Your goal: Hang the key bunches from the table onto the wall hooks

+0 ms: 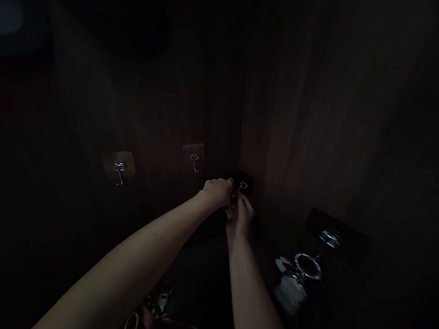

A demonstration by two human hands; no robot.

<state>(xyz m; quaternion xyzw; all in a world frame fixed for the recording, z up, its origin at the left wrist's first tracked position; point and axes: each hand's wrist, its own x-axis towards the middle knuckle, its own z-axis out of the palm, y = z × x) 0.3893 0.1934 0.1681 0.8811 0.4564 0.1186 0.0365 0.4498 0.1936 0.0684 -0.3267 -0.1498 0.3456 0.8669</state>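
In the dim head view both hands meet at a small metal wall hook [243,185] on a dark backing, near the corner. My left hand [219,191] reaches in from the left with its fingers curled beside the hook. Just below the hook, my right hand [241,215] is raised with its fingers bent together. Between the hands shows a small purplish thing, too dark to name. The fingertips partly cover the hook's lower end.
Two more adhesive hooks, a left one [120,168] and a middle one [194,158], are on the left wooden panel. From a hook [329,238] on the right panel hangs a keyring [308,266] with a pale tag. A metal clasp [163,298] and yellow-patterned cords lie below.
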